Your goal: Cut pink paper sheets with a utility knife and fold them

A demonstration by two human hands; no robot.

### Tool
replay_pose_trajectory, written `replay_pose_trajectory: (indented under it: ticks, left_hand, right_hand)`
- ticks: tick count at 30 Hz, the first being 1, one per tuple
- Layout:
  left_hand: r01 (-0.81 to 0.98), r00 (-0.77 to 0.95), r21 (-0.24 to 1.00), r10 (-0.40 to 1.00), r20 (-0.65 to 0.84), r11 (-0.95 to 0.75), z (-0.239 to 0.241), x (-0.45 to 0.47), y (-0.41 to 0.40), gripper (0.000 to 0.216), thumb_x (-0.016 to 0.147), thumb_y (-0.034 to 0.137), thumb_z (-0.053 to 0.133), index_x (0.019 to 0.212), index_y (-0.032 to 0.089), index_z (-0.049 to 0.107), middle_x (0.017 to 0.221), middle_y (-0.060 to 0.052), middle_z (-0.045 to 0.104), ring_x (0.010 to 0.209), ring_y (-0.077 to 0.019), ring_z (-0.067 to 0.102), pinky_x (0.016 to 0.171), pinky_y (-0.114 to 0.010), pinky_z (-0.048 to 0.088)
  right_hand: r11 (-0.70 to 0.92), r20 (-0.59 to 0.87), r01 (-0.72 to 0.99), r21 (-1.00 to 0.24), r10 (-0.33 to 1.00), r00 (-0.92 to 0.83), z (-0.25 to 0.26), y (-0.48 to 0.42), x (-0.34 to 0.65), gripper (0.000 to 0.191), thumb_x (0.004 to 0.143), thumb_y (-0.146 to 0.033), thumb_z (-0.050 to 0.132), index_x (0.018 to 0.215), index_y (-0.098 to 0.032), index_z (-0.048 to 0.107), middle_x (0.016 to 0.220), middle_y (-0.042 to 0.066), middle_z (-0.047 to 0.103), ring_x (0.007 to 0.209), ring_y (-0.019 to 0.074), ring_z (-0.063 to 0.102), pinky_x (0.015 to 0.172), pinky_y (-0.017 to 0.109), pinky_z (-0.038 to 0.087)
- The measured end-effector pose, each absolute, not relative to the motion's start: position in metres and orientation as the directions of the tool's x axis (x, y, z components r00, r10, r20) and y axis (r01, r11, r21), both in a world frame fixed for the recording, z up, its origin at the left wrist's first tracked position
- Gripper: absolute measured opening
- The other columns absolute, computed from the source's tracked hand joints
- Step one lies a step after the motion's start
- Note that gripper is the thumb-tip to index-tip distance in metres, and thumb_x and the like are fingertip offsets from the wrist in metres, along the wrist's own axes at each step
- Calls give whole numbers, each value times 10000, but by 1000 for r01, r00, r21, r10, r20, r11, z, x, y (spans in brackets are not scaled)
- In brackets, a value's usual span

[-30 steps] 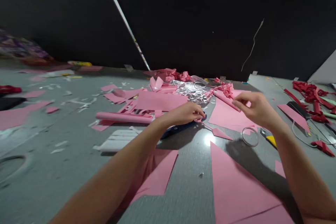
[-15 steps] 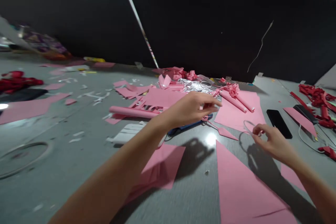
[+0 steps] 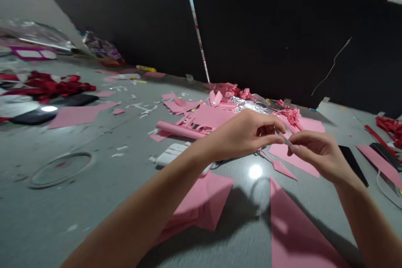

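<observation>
On the tabletop (image 3: 103,144), a large grey ring (image 3: 89,162) lies at left, then a pink paper roll (image 3: 179,130) behind the forearm. The left hand (image 3: 243,133) pinches one side of a thin pale ring (image 3: 286,140), held raised, nearly edge-on, between both hands; the right hand (image 3: 318,153), its grip also pinching, holds the other side. Just beyond it lies a black phone (image 3: 354,165), partly hidden.
</observation>
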State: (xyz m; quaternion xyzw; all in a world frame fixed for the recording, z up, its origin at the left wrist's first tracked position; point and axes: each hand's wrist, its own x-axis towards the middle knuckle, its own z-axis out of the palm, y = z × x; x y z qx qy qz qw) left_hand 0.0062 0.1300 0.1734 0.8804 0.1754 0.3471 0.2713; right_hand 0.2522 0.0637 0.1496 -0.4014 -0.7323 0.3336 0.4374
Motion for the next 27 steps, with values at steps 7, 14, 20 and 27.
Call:
replay_pose_trajectory:
  ticks: [7,14,20,27]
  left_hand:
    - [110,462,662,628,627,-742,159,25,130,315,970,195,801,1284,165,818,1114,-78,873,868,-192,805,722,-283,624]
    - [120,509,364,372,776,-924,154,30,123,180,1031,140,730,1180,184,820,959,-35,849,807,-165,771,784,-288,590]
    - [162,539,421,437,720,-893,159,22,128,147,1022,203,713,1126,192,816,822,-4,790,700,-145,696,693,-271,541]
    - [18,522,712,614,592,-701,159,20,140,92,933,271,795,932,183,771,751,7,726,650,-131,648,628,-249,530]
  right_hand:
    - [497,483,282,-821,867,-122,132,65,253,93,1022,-322,774,1067,-284,847,937,25,845,894,209,787,848,363,610]
    - [497,480,300,-814,867,-133,134,62,246,143,1009,-314,714,1053,-255,836,920,35,842,870,216,779,812,369,607]
    - [485,463,318,-814,874,-149,138,58,246,125,941,-243,698,908,-254,818,823,13,802,809,205,729,789,369,585]
    - [475,440,102,-874,864,-245,135,64,257,169,928,-207,719,994,-277,858,852,10,831,815,200,758,792,368,617]
